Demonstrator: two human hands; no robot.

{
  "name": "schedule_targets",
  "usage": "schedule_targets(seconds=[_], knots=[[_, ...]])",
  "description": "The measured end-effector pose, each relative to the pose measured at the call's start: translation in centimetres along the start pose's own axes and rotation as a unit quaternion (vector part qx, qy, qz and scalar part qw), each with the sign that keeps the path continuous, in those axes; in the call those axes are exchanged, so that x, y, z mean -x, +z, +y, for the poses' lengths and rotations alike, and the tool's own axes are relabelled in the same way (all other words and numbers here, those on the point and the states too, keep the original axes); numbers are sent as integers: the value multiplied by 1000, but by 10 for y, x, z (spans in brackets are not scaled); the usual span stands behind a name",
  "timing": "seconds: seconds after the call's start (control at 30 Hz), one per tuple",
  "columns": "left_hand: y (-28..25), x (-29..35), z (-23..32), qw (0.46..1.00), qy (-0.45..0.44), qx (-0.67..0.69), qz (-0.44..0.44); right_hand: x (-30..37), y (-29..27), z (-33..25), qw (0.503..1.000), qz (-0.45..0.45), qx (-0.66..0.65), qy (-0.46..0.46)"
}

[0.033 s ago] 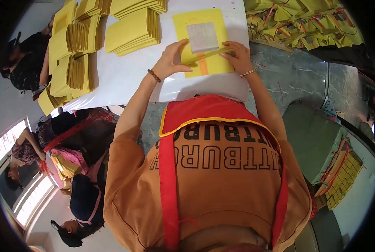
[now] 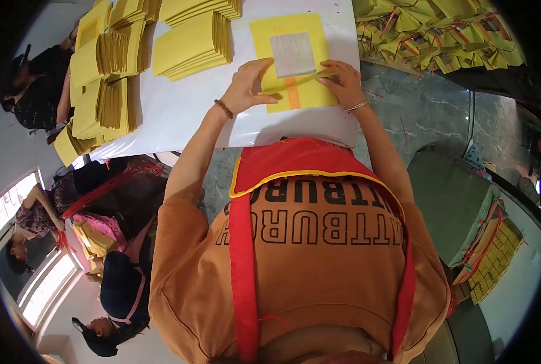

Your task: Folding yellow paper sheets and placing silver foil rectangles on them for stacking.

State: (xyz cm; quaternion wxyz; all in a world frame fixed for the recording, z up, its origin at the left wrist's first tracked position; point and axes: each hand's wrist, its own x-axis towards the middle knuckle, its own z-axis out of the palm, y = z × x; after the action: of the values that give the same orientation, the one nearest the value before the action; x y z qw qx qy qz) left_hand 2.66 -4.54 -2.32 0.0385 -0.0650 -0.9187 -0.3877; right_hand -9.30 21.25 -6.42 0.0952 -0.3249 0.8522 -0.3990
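Observation:
A yellow paper sheet (image 2: 313, 100) lies on the white-covered table in front of me. On it is a silvery-grey square (image 2: 293, 54), and below that runs an orange strip (image 2: 293, 94). A raised crease or edge of yellow paper crosses the sheet between my hands. My left hand (image 2: 250, 85) is at the sheet's left edge, its thumb and fingers spread apart and touching the paper. At the right edge, my right hand (image 2: 344, 84) pinches the end of the raised paper between thumb and fingers.
Stacks of folded yellow paper (image 2: 191, 45) stand on the table (image 2: 179, 112) to the left. Bundled yellow papers with red ties (image 2: 440, 33) lie at the far right. A green-covered box (image 2: 446, 206) is at my right. Other people (image 2: 122, 288) are at work on the left.
The raised yellow paper between my hands has shifted very slightly. Both hands stay in nearly the same place.

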Motion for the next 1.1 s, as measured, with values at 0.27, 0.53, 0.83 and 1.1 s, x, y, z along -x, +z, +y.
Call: schedule_targets(seconds=[0.27, 0.53, 0.83, 1.1], knots=[[7, 2, -9, 987, 78, -136, 28, -3, -2, 7, 977, -15, -208, -31], [7, 35, 9, 986, 136, -90, -26, 29, -25, -17, 974, -67, -4, -217], [20, 11, 22, 974, -215, 35, 58, 15, -3, -36, 979, 8, -146, 145], [34, 1, -4, 933, -310, 155, 98, -1, 5, -49, 974, 81, -104, 184]])
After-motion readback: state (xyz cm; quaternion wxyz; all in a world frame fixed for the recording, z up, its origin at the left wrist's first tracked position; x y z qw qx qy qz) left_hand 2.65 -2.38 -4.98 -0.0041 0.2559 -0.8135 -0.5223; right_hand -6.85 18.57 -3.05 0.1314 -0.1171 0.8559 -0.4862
